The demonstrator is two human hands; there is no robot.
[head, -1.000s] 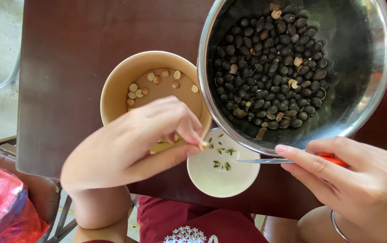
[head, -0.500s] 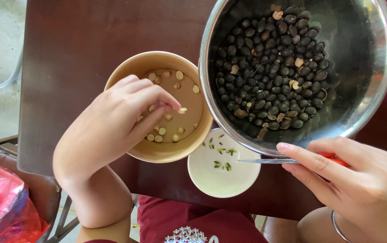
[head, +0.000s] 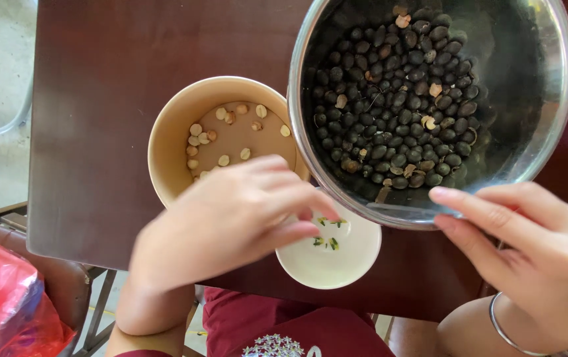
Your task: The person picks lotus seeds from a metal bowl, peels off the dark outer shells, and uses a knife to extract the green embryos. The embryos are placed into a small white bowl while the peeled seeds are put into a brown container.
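1. The left hand [head: 231, 211] hovered over the near edge of the tan paper bowl [head: 171, 139] and the left rim of the small white bowl [head: 337, 264], fingers curled close together and fingertips over the white bowl; whether they pinched anything could not be told.
2. The right hand [head: 535, 251] lay at the near right, its fingers extended leftward and narrow, with the fingertips just beside the near rim of the large steel bowl [head: 535, 132]; whether it held anything could not be told.
3. A thin bangle [head: 505, 327] circled the right wrist.
4. The steel bowl stood at the far right of the dark brown tabletop [head: 112, 99] and held a heap of dark round seeds [head: 396, 106] with a few pale pieces mixed in.
5. The tan paper bowl, just left of the steel bowl, held pale peeled kernels [head: 224, 132] scattered on its bottom.
6. The white bowl sat near the tabletop's near edge, partly under the steel bowl's rim, with a few small green slivers [head: 329, 233] inside.
7. A red plastic bag [head: 6, 304] lay at the near left, off the tabletop.
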